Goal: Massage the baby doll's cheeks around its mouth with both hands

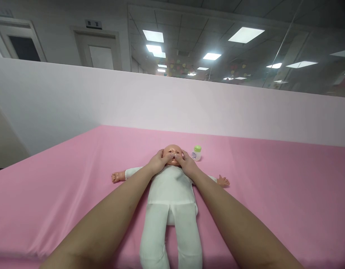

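Head view: the doll (170,194) is lying face up on the pink bed (273,194), its long axis running straight away from the person, head at the far end. The left hand (158,163) and right hand (188,165) are resting on either side of the doll's face, each grip loosely spread with fingers touching the cheeks, holding nothing. A small bottle (196,152) is standing just right of the doll's head, nearer the right hand

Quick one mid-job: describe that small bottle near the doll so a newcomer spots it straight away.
On the pink sheet lies a baby doll in white, its face cupped by the left hand and right hand. Just beyond the right hand stands the small bottle: white, upright, the only thing with a green cap.
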Motion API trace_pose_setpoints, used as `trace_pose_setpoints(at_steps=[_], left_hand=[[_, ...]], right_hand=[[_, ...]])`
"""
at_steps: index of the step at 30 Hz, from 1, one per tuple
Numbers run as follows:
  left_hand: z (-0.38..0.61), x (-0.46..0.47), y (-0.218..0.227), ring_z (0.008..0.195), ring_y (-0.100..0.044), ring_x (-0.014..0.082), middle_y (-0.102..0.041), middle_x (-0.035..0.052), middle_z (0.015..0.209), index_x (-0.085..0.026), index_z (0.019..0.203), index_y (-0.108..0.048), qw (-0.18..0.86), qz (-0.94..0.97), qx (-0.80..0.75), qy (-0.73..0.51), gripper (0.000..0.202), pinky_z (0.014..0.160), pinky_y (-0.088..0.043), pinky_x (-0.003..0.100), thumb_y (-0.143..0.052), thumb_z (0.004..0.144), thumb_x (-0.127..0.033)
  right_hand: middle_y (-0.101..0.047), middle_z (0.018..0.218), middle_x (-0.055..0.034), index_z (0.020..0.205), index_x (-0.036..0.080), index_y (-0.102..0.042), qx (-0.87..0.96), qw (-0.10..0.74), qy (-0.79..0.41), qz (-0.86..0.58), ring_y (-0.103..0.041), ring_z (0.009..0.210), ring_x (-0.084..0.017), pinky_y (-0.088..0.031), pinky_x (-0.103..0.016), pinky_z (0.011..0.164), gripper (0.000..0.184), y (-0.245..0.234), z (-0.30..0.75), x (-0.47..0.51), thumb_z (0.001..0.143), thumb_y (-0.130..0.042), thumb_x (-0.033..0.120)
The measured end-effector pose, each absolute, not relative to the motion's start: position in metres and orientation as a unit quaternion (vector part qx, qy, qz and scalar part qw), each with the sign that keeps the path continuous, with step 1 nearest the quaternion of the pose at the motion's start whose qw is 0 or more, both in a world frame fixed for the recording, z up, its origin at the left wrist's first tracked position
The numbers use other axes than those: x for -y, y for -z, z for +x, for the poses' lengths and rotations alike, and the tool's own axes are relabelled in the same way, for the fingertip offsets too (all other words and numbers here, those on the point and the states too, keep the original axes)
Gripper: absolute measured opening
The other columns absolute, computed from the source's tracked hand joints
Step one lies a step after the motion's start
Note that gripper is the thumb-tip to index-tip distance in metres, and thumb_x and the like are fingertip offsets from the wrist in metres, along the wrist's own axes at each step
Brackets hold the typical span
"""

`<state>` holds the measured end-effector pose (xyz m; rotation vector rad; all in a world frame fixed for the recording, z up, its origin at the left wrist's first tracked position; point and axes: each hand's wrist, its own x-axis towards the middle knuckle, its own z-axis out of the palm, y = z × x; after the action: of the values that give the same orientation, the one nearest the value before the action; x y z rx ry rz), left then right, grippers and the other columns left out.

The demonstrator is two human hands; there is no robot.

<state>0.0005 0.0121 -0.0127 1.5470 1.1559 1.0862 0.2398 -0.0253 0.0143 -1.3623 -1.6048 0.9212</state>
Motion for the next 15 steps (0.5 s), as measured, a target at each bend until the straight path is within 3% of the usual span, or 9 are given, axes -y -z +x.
trace_pose_setpoints(at_steps=[5,15], left_hand=[[0.0002,-0.0097,0.0108,0.158,-0.085,0.0486,-0.089,0.0206,0.171,-0.026,0.165,-0.079,0.44,0.625,-0.475,-0.436,0.097,0.13,-0.066,0.056,-0.091,0.1,-0.097],[0.0014,-0.0047,0.0048,0.159,-0.085,0.0488,-0.088,0.0213,0.173,-0.025,0.164,-0.079,0.446,0.622,-0.471,-0.438,0.096,0.132,-0.065,0.056,-0.092,0.099,-0.095]], right_hand=[[-0.079,0.185,-0.0157,0.187,0.028,-0.068,0.63,0.424,-0.369,-0.536,-0.074,0.173,-0.045,-0.055,-0.06,0.15,0.097,-0.0141,0.2397,0.026,0.11,-0.082,0.085],[-0.074,0.189,-0.0194,0.193,0.023,-0.06,0.638,0.413,-0.368,-0.536,-0.074,0.173,-0.044,-0.054,-0.061,0.149,0.108,-0.0129,0.2402,0.0246,0.109,-0.076,0.09]])
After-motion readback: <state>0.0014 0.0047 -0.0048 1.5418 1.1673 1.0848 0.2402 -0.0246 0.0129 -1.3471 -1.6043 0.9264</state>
